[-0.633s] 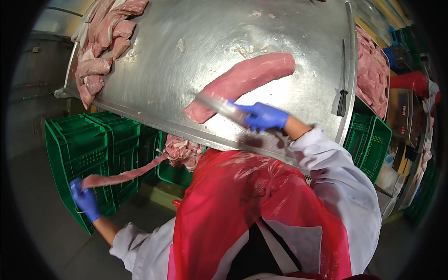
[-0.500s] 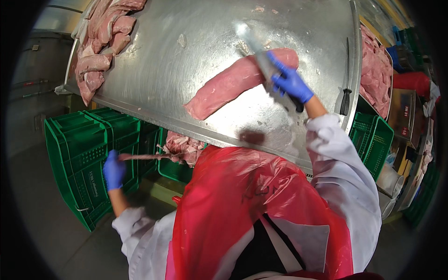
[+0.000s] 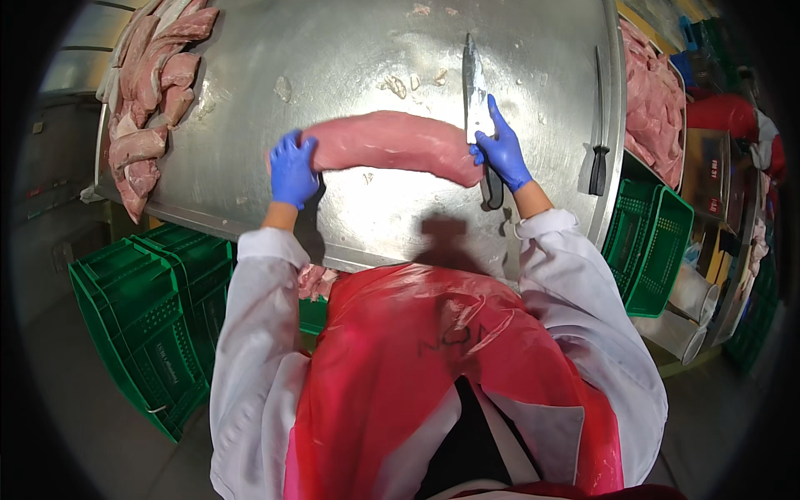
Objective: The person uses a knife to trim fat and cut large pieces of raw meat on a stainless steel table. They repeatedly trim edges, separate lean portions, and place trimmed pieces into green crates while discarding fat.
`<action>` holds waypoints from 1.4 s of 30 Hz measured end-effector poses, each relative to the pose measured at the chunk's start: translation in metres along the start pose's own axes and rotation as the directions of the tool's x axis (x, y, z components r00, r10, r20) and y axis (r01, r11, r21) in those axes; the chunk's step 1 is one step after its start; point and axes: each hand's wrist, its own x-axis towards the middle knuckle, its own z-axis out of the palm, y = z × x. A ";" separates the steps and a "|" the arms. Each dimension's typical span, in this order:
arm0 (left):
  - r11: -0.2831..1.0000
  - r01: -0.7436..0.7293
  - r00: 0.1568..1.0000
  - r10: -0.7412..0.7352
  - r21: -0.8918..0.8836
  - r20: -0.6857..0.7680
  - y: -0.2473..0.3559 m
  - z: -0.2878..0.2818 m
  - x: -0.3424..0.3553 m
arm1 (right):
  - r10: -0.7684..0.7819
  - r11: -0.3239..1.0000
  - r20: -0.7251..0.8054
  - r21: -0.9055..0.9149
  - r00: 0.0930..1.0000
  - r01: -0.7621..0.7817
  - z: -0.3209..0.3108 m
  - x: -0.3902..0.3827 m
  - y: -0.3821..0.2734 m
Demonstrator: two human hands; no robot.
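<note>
A long pink piece of meat (image 3: pixel 387 143) lies crosswise on the steel table (image 3: pixel 333 223). My left hand (image 3: pixel 293 169), in a blue glove, grips its left end with fingers curled over it. At the right end, my blue-gloved right hand (image 3: pixel 498 148) holds a broad knife (image 3: pixel 472 75), blade pointing away from me, black handle showing below the hand; its fingertips touch or nearly touch the meat. A second, slim tool (image 3: pixel 597 167) with a black handle lies along the table's right edge.
Cut meat (image 3: pixel 150 83) is heaped at the table's left, and more fills a container (image 3: pixel 654 108) on the right. Green crates (image 3: pixel 150 308) stand below left, another (image 3: pixel 646 242) at right. Trimmings (image 3: pixel 317 283) show beyond the near edge, above my red apron (image 3: pixel 433 342).
My left hand has risen from beside the crates to the meat, without the long strip. The meat now lies more level. My right hand with the knife moved to the meat's right end.
</note>
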 end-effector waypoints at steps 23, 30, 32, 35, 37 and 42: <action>0.969 0.102 0.984 -0.131 -0.225 -0.121 0.156 0.044 0.017 | 0.141 0.489 0.413 -0.819 0.900 0.300 0.035 -0.103 0.028; 0.962 0.239 0.949 -0.261 -0.135 -0.178 0.128 0.051 0.050 | 0.229 0.498 0.320 -0.850 0.919 0.171 0.003 -0.187 0.053; 0.974 0.168 0.979 -0.183 -0.154 -0.089 0.112 0.043 0.042 | 0.050 0.598 0.265 -0.780 0.963 0.184 -0.009 -0.192 0.050; 0.975 0.057 0.997 -0.069 -0.216 -0.046 0.098 0.035 0.016 | -0.095 0.715 0.140 -0.679 0.986 0.165 -0.024 -0.189 0.036; 0.971 -0.014 0.998 -0.001 -0.240 -0.066 0.099 0.028 -0.013 | -0.090 0.815 0.109 -0.563 0.990 0.136 -0.030 -0.178 0.032; 0.967 -0.068 0.998 0.066 -0.245 -0.017 0.138 0.011 -0.072 | -0.266 0.873 0.051 -0.411 0.963 0.263 -0.006 -0.148 0.021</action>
